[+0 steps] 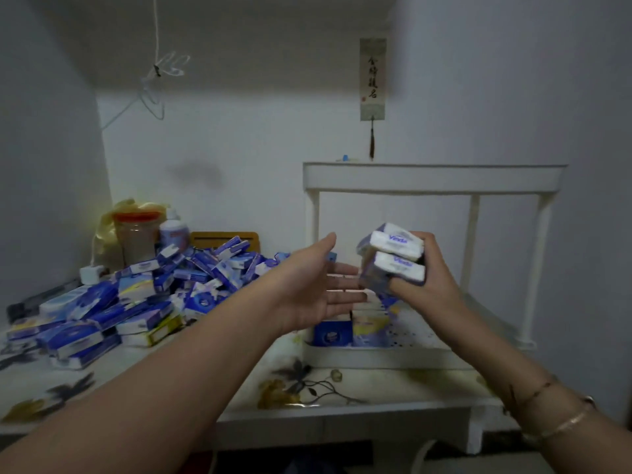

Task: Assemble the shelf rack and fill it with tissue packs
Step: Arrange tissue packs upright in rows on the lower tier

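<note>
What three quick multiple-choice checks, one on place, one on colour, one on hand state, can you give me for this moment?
1. Where does the loose pile of tissue packs lie?
A. left of the shelf rack on the table
B. on the rack's top shelf
C. on the floor

2. What colour is the shelf rack?
A. black
B. white
C. red

3. What is the left hand doing?
A. gripping a jar
B. clenched in a fist
C. open, holding nothing

Answers: 1 A, the heap covers the table's left side; 2 B, posts and shelves are white; 3 C, its fingers are straight, while the right hand grips the held tissue packs.
</note>
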Demonstrator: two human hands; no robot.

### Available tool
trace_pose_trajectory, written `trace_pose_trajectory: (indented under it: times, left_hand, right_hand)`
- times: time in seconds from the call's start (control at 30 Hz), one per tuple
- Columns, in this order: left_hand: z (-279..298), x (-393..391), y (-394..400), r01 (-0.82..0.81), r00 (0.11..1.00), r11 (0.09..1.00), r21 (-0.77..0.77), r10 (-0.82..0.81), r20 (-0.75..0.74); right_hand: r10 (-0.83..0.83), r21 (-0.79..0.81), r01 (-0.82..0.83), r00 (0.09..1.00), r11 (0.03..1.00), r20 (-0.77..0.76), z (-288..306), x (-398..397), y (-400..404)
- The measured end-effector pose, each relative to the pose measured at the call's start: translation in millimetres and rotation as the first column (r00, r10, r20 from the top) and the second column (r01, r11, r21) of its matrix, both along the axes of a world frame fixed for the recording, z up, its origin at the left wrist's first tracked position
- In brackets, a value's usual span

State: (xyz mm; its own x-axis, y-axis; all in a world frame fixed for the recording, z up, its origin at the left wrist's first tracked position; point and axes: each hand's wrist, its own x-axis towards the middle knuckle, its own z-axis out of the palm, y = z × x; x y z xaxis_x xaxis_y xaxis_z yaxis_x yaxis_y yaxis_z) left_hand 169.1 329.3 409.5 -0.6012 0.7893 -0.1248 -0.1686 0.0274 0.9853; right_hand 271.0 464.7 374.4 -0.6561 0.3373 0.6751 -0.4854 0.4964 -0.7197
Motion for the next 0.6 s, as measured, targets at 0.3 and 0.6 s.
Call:
trace_pose_trajectory:
  times: [0.3, 0.6]
  left_hand:
    - [-41.2, -34.3, 76.0, -0.293, 0.533, 0.924, -0.246, -0.055, -0.844]
    - [-62.6, -56.1, 100.1, -0.387, 0.264, 0.756, -0.527, -0.457, -0.849]
  right_hand:
    - [-0.164, -0.287, 0.304, 0.891, 0.909, 0.422, -33.2, -37.3, 97.7]
    - [-0.091, -0.315, 0.366, 0.766, 0.876, 0.637, -67.2, -94.9, 127.1]
